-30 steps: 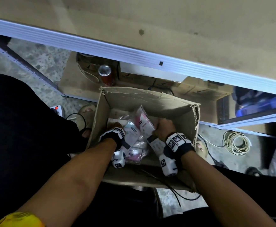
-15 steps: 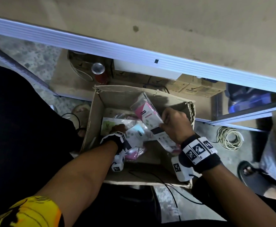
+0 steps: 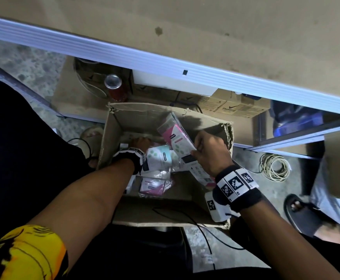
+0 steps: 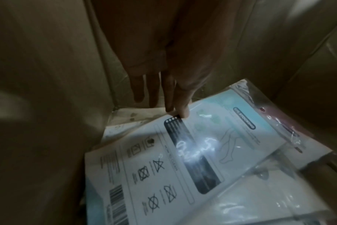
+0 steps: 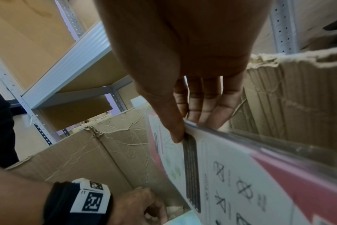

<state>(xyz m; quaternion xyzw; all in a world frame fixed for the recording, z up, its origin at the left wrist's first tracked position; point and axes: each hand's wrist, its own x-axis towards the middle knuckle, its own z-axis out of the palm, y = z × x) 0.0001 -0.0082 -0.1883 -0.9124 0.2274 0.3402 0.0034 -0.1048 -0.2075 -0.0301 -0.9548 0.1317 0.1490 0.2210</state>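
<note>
A grey metal shelf rail (image 3: 165,63) crosses the head view, with the floor below it. Under it stands an open, torn brown cardboard box (image 3: 145,118), and both hands are inside. Behind the box lies a carton printed "Rexona" (image 3: 228,110).

The right hand (image 3: 211,152) holds a pink-and-white packet (image 3: 175,134) in clear plastic, tilted up above the box's contents at the right side. The thumb is on the printed face and the fingers are behind it. That face shows a dark text strip and crossed-out laundry-care symbols.

The left hand (image 3: 139,142) is low in the box's far left corner. Its fingers are nearly straight, and the thumb and forefinger pinch the top edge of a light-blue packet (image 4: 212,144) that lies on the pile. A dark label on this packet reads "STOCKING"; there are also a leg outline, care symbols and a barcode.

A second pink packet (image 3: 152,185) lies nearer the person. A red drink can (image 3: 113,85) stands behind the box, and a coil of pale cable (image 3: 274,166) lies on the floor to its right.
</note>
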